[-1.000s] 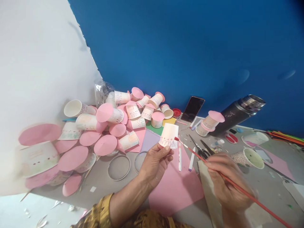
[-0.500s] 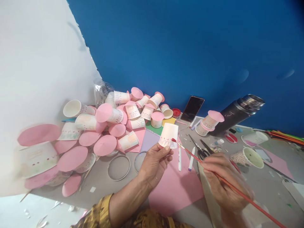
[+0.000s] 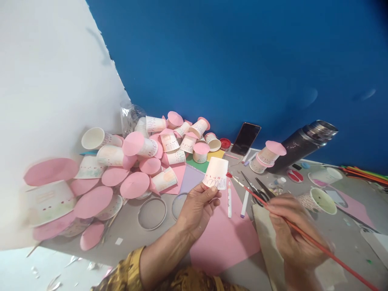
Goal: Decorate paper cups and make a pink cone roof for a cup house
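My left hand (image 3: 200,206) pinches a white paper cup (image 3: 217,167) by its rim, holding it upside down above pink paper (image 3: 224,242). Purple strokes and small red marks run round the cup's lower part. Between the fingers of my right hand (image 3: 298,230) is a long red paintbrush (image 3: 321,247). Its red-loaded tip is just right of the cup, and a narrow gap seems to part them. Beneath lie a marker with a red end (image 3: 229,202) and a marker with a purple end (image 3: 245,204).
Many decorated cups with pink paper discs (image 3: 135,185) pile up at left. Scissors (image 3: 257,194), a phone (image 3: 246,138), a dark flask (image 3: 298,147) and a patterned cup (image 3: 321,201) stand or lie to the right. Tape rings (image 3: 152,214) lie near my left forearm.
The brush tip has drawn back from the cup's surface as my right hand moved a little right. The left hand and cup have stayed almost still.
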Motion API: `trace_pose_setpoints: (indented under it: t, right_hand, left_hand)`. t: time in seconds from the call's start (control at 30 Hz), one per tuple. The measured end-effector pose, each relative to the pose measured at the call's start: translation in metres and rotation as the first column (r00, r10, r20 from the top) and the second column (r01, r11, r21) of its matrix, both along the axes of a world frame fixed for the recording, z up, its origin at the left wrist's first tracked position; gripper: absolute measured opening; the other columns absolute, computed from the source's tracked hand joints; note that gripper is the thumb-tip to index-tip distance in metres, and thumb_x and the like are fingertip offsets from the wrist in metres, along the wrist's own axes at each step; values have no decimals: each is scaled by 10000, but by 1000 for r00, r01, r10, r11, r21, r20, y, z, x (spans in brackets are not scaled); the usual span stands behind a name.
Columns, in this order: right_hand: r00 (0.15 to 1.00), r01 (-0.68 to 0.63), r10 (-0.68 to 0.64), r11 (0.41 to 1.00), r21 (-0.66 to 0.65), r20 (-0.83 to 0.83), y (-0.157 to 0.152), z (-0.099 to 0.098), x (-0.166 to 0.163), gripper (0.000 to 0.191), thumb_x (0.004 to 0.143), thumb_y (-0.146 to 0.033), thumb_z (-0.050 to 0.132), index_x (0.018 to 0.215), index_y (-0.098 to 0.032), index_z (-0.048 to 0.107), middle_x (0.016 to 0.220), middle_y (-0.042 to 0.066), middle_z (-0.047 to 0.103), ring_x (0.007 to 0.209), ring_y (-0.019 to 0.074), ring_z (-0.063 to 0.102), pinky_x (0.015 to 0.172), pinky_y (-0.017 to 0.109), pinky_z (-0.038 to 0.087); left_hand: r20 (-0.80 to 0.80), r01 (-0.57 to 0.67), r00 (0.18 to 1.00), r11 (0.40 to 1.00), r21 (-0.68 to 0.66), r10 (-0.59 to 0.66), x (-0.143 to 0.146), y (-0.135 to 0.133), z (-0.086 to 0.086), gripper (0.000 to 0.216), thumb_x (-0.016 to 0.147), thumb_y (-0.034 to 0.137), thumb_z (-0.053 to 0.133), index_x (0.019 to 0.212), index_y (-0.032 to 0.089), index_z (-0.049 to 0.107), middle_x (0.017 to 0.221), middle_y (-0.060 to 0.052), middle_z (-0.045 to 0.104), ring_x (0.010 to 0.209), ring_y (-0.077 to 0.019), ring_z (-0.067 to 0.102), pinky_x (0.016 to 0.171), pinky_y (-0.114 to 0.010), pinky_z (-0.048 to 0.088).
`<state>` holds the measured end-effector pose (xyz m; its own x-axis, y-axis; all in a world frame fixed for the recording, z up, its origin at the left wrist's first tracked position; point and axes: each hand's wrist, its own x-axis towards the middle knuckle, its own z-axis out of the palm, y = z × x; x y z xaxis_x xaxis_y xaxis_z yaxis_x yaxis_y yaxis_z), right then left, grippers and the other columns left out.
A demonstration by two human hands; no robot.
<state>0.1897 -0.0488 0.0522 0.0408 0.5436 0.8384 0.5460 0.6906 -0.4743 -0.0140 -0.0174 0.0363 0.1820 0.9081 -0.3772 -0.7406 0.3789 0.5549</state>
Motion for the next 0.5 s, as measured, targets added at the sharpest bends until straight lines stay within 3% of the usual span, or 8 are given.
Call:
trace_pose_setpoints:
  t: [0.13, 0.3, 0.4, 0.5]
  right_hand:
    - [996, 49, -49, 999, -2, -69, 1, -1, -2, 122, 870, -131, 697, 894, -225, 769, 811, 32, 725, 730, 233, 685, 696, 434, 545]
    - [930, 195, -220, 974, -113, -294, 2, -4, -5, 128, 949, -237, 650, 911, -203, 767, 727, 30, 710, 622, 189, 640, 530, 337, 483]
    - [911, 226, -269, 960, -168, -314, 1, -7, -3, 146, 950, -296, 670, 926, -196, 774, 739, 38, 727, 632, 190, 667, 521, 318, 502]
    - [933, 220, -278, 943, -249, -227, 0, -10, 0, 161, 934, -322, 706, 1002, -202, 788, 853, 54, 773, 751, 209, 724, 644, 330, 571]
  left_hand:
    - [-21, 7, 1000, 999, 40, -6, 1, -1, 0, 350, 633, 321, 967, 813, 134, 732, 756, -31, 684, 669, -99, 565, 657, -230, 420]
    - [-93, 8, 996, 999, 54, -3, 2, -2, -1, 313, 631, 324, 953, 763, 144, 734, 741, -33, 700, 650, -101, 560, 679, -233, 427]
    - [-228, -15, 973, 993, 116, 41, 2, -5, 2, 255, 642, 306, 933, 694, 161, 729, 707, -22, 689, 646, -117, 549, 670, -246, 424]
    - [-431, 1, 893, 958, 286, 128, 1, -10, 8, 151, 679, 241, 900, 675, 188, 760, 733, -31, 707, 737, -171, 594, 729, -278, 449]
